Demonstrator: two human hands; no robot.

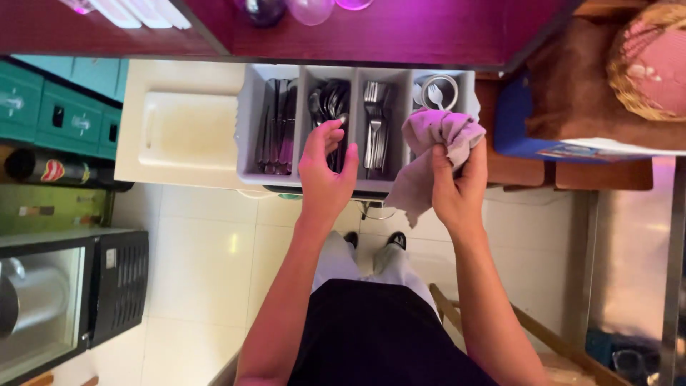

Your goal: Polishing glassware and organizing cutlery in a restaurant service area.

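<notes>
The left hand [325, 171] reaches into the cutlery tray [246, 121], fingers curled loosely and thumb spread, hovering over the compartment of spoons [330, 100]; whether a fingertip already touches a handle cannot be told, but nothing is yet lifted in its grip. The spoons lie straight ahead of that hand, their long axis running away from the person, bowls at the far end and handles toward the near wall, so the hand meets them end-on along their length. The right hand [457, 186] is clenched around a bunched mauve cloth [436, 139], held up just beside the tray's right end, with a tail of the cloth hanging down below the palm. It sits nearer the forks [375, 125] and the last compartment, where a small white round thing [437, 91] rests, while the left hand is the nearer one to the spoons. The knives [277, 125] fill the far left slot, and a white tray-like board [182, 129] lies beside it.
</notes>
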